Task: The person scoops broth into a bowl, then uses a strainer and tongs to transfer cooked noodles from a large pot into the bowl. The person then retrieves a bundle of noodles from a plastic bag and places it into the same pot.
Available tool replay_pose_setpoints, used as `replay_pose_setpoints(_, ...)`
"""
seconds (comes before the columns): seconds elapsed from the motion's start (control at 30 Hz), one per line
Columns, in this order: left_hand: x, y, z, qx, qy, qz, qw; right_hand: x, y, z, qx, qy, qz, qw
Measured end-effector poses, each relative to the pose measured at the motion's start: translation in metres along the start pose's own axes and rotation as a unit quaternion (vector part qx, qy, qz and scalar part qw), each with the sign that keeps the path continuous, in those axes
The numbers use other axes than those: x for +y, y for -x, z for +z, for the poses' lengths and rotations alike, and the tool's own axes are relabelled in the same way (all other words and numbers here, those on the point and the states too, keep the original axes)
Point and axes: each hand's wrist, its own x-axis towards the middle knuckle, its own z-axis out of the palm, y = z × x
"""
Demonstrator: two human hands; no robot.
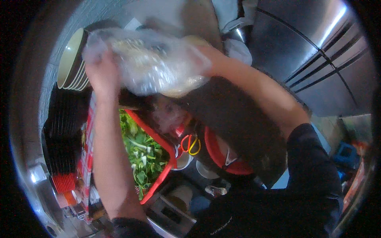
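A large clear plastic bag [154, 65] with pale yellowish contents hangs stretched between my two hands at the top of the view; what fills it cannot be made out. My left hand [104, 65] grips the bag's left end, its fingers partly hidden by the plastic. At the right end, my right hand [208, 59] holds the bag, its fingertips covered by the film. Below the bag, between my forearms, lies a red-rimmed basket [162, 142] of chopped leafy greens [146, 154]. Scissors with one red and one yellow handle loop [195, 147] stand just right of the basket.
Stacked pale bowls [70, 59] stand at the upper left, above black stacked containers [65, 134]. Red cups [64, 183] are at the lower left. A red basin [212, 148] sits right of the scissors. Stainless steel doors [291, 53] fill the upper right.
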Motion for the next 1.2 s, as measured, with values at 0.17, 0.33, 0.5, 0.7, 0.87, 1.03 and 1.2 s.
replay_pose_setpoints(0.17,0.008,-0.038,0.039,0.024,0.015,0.009,1.0,0.007,-0.02,0.02,0.041,0.135,0.049,0.989)
replay_pose_setpoints(0.33,0.007,0.057,0.104,0.163,-0.036,0.173,0.971,0.013,-0.018,0.004,-0.117,-0.133,0.219,0.96)
replay_pose_setpoints(0.5,-0.009,0.104,0.144,-0.066,-0.132,0.112,0.983,0.013,-0.011,0.019,-0.084,0.039,0.089,0.992)
replay_pose_setpoints(0.7,-0.02,0.097,0.156,-0.107,-0.16,0.09,0.977,0.014,-0.015,0.041,0.031,-0.046,0.152,0.987)
replay_pose_setpoints(0.87,-0.028,0.092,0.157,-0.14,-0.174,0.082,0.971,0.004,-0.022,0.016,-0.111,0.124,0.043,0.985)
replay_pose_setpoints(1.03,-0.029,0.083,0.146,-0.122,-0.174,0.163,0.963,-0.014,0.01,-0.039,0.02,-0.541,0.15,0.827)
replay_pose_setpoints(1.2,-0.011,0.061,0.087,-0.206,0.283,-0.157,0.923,-0.019,-0.004,-0.044,0.176,-0.423,0.116,0.881)
